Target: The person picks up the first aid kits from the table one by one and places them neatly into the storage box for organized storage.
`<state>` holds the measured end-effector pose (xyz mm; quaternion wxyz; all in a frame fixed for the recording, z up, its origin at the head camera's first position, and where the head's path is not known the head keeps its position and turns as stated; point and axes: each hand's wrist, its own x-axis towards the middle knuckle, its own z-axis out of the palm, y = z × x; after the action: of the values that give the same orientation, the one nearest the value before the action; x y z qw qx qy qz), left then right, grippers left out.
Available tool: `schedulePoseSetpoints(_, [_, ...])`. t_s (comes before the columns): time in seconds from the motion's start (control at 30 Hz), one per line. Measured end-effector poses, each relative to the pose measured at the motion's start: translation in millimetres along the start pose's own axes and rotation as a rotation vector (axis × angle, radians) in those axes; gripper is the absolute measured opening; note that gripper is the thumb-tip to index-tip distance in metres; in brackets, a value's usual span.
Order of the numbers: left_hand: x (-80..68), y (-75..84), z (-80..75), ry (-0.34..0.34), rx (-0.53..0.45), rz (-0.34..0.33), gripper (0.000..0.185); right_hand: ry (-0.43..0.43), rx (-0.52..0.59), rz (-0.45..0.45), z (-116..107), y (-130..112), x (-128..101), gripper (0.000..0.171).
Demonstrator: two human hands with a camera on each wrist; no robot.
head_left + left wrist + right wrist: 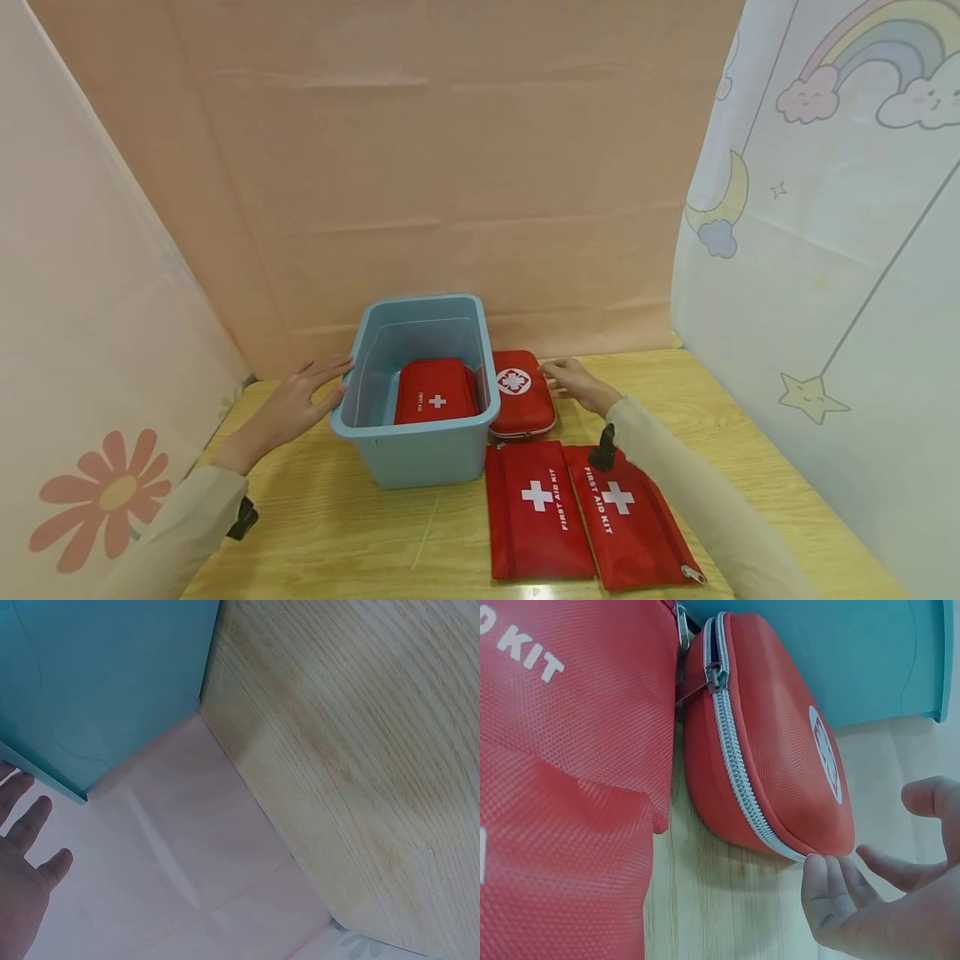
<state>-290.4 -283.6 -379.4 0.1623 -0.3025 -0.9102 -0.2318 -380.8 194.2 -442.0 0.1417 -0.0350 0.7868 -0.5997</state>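
Four red first-aid kits are in sight: one kit in the bin (436, 392), lying flat on the floor of the blue bin (415, 429), two flat pouches (537, 508) side by side at the bin's 4 o'clock, and a hard-shell case (521, 392) just beside the bin's right wall, at its 3 o'clock. The right hand (573, 382) sits at the case's 3 o'clock with fingers loosely spread and holding nothing, fingertips (826, 889) about touching the zipper edge. The left hand (300, 400) lies flat and open against the bin's left wall, at its 9 o'clock. From where I stand, a good lift wants the thumb on top and the fingers under the domed shell, clear of the zipper pull, while the left hand steadies the bin on the wooden surface (337, 533).
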Motion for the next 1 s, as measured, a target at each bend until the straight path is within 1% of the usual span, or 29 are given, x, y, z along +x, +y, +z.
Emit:
schedulePoseSetpoints(0.17, [-0.2,-0.5,-0.3,-0.001,0.002,-0.002,0.047,0.001,-0.024,0.028,1.1,0.7,0.0,0.044])
schedulePoseSetpoints(0.33, [-0.1,-1.5,-0.2,-0.001,0.010,0.001,0.047,-0.015,-0.059,0.057,3.1,2.7,-0.9,0.045])
schedulePoseSetpoints(0.47, [-0.1,-1.8,0.0,-0.001,0.012,0.005,0.047,-0.014,-0.042,0.084,3.8,3.5,0.2,0.042])
schedulePoseSetpoints(0.7, [-0.5,-0.9,0.0,-0.006,0.011,0.005,0.047,-0.047,-0.040,0.088,3.6,4.3,1.5,0.035])
schedulePoseSetpoints(1.0, [-0.1,1.3,-0.7,0.003,0.015,0.002,0.046,-0.074,-0.041,0.099,6.7,7.4,4.2,0.033])
